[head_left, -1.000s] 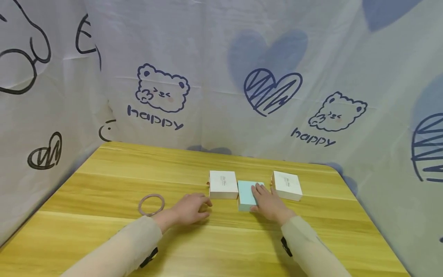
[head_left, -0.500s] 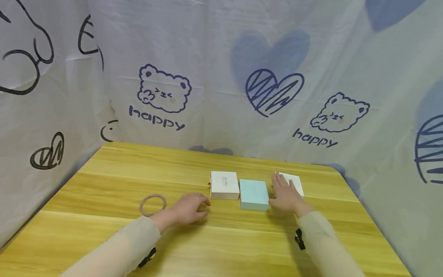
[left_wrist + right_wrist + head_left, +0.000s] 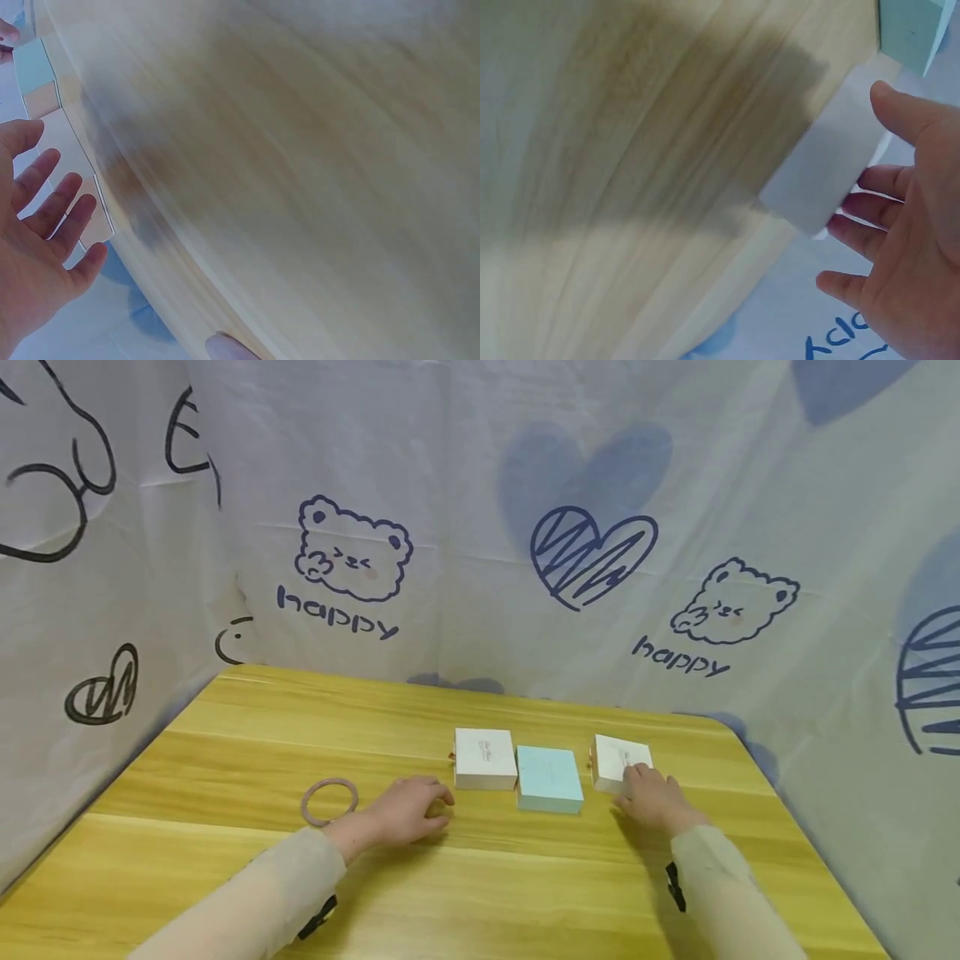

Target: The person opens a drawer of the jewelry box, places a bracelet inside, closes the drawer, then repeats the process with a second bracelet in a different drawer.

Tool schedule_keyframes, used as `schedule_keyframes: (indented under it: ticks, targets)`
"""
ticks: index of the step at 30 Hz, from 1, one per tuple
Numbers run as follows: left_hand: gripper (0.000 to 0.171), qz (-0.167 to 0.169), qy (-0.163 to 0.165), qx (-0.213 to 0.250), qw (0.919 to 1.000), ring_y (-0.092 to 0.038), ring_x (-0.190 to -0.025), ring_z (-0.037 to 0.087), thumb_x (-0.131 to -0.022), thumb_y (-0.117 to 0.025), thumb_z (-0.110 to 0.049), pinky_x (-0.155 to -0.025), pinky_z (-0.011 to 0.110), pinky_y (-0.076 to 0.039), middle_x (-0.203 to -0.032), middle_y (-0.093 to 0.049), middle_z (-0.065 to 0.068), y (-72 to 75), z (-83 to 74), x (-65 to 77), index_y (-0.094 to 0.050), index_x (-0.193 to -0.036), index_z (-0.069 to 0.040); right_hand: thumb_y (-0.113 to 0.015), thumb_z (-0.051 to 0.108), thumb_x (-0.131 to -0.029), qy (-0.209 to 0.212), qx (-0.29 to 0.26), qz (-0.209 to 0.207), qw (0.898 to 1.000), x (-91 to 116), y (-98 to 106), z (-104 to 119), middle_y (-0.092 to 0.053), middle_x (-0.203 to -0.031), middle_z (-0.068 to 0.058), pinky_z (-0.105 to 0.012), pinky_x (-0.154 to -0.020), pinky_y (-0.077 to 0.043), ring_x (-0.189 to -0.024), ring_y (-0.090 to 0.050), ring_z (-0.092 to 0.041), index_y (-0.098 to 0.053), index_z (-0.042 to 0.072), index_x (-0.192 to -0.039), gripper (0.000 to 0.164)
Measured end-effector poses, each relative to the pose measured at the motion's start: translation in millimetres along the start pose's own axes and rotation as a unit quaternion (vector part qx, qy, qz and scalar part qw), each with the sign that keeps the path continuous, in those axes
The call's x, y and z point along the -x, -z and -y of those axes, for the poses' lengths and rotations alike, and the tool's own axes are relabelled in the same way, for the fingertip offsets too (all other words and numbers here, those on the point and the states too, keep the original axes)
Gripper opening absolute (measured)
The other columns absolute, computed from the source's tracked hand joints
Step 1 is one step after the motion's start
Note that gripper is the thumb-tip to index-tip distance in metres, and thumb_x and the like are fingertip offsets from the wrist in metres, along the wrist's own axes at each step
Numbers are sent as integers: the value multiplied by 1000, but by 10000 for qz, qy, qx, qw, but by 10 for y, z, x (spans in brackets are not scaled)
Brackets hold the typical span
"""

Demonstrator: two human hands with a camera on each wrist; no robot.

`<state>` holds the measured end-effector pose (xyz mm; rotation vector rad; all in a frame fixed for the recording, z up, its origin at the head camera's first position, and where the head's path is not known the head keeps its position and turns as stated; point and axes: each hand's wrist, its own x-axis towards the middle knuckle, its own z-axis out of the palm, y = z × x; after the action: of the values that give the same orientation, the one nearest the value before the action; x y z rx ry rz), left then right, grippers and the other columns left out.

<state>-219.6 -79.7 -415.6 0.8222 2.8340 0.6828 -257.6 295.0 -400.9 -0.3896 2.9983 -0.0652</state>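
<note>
Three small flat boxes lie in a row on the wooden table. A white box with faint print stands at the left, a pale blue box sits right beside it, and a second white box is at the right, a little apart. My right hand touches the right white box at its near right corner. In the right wrist view its fingertips meet the box's edge and the thumb overlaps the side. My left hand hovers low over the table near the left white box, fingers loosely bent, holding nothing.
A pinkish-brown ring, like a bangle, lies on the table beside the left wrist. A pale printed cloth hangs behind the table's far edge and along the sides.
My right hand has left the blue box, passed over the right white box and drawn back to its near right corner. That box has turned slightly. The left hand keeps its place.
</note>
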Motion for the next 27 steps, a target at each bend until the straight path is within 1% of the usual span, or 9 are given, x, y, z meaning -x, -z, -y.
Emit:
schedule_keyframes:
  ticks: [3, 6, 14, 16, 17, 19, 22, 25, 27]
  targets:
    - [25, -6, -21, -14, 10000, -55, -114, 29, -88, -61, -24, -101, 54, -37, -112, -63, 6, -3, -3, -6, -63, -109, -9, -60, 25, -88, 101, 299, -67, 9995, 19, 35, 17, -56, -101, -20, -55, -77, -47, -89, -56, -36, -53, -5, -104, 34]
    - [25, -5, -74, -19, 10000, -55, -114, 29, -89, -61, -24, -100, 54, -37, -113, -63, 6, -5, -15, -10, -63, -109, -9, -63, 23, -86, 148, 395, 72, 9991, 53, 80, 22, -54, -92, -17, -47, -68, -49, -80, -56, -31, -53, -6, -98, 32]
    - [25, -20, -164, -57, 9998, -55, -114, 30, -89, -60, -24, -99, 54, -38, -113, -63, 6, -9, -32, -2, -63, -109, -10, -72, 22, -74, -224, 211, 754, 9967, 238, 234, 120, -57, -94, -17, -46, -74, -50, -81, -57, -27, -56, -8, -104, 45]
    - [25, -36, -179, -64, 9998, -56, -113, 30, -89, -60, -24, -98, 54, -38, -113, -63, 7, -6, -27, 4, -63, -109, -10, -74, 25, -71, -298, 219, 853, 9957, 259, 236, 128, -56, -98, -18, -47, -76, -49, -85, -57, -29, -54, -9, -109, 54]
    - [25, -44, -181, -71, 9998, -56, -113, 29, -89, -60, -24, -98, 54, -39, -113, -63, 7, -3, -24, 6, -63, -109, -10, -75, 27, -70, -238, 281, 784, 9962, 251, 203, 100, -55, -99, -19, -47, -74, -49, -86, -56, -31, -53, -9, -110, 58]
    - [25, -62, -176, -73, 9998, -56, -112, 29, -89, -60, -24, -98, 53, -39, -113, -63, 7, 5, -19, 9, -63, -109, -10, -78, 31, -69, -170, 176, 740, 9970, 248, 169, 72, -53, -111, -26, -52, -81, -48, -98, -54, -40, -47, -11, -119, 72]
    - [25, -81, -149, -102, 9998, -57, -112, 29, -88, -61, -25, -98, 53, -39, -114, -63, 7, 8, -3, 9, -63, -109, -11, -81, 37, -66, -130, -149, 712, 9973, 238, 101, -12, -34, -136, -38, -65, -92, -37, -121, -35, -56, -32, -10, -136, 97]
    - [25, -86, -128, -130, 9998, -57, -112, 28, -88, -61, -25, -98, 52, -39, -114, -63, 7, 10, 15, 12, -63, -108, -11, -79, 35, -68, -180, -492, 836, 9951, 247, 36, -127, -13, -144, -42, -72, -97, -26, -129, -15, -62, -19, -10, -143, 106]
    - [25, -83, -127, -134, 9998, -57, -112, 28, -88, -61, -25, -98, 52, -39, -114, -64, 7, 13, 26, 16, -63, -109, -11, -77, 31, -71, -75, -612, 793, 9949, 274, 5, -183, -11, -142, -45, -70, -97, -27, -128, -15, -63, -18, -11, -142, 102]
